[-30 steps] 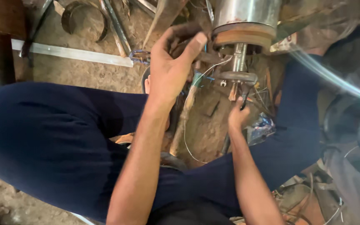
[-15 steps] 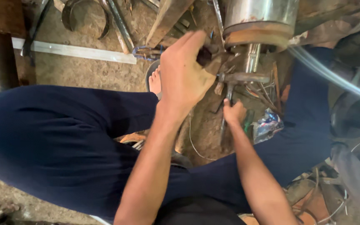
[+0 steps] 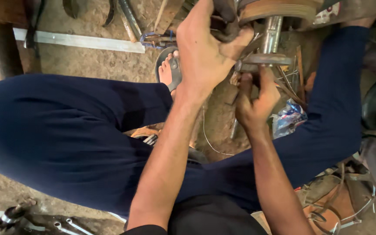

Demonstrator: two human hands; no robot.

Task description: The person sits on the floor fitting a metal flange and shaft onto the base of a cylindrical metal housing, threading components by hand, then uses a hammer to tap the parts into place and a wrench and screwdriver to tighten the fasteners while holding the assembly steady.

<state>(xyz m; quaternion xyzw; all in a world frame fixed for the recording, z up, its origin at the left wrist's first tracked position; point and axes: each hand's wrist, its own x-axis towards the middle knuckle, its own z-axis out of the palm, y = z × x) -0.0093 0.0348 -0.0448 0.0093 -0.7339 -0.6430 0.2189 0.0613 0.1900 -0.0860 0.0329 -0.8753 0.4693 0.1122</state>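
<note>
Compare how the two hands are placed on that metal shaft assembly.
The left hand sits higher, knuckles toward the camera, fingers curled over a dark part beside the shaft; the right hand reaches from below, fingers touching the flat metal disc. The left hand looks larger, being nearer. Both are bare.

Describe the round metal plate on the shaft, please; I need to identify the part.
The metal plate is a flat grey disc, dull and worn, sitting level around a shiny upright steel shaft below a rusty ring. The right hand grips its underside and near edge; the left hand touches its left rim. Its far side is hidden.
</note>
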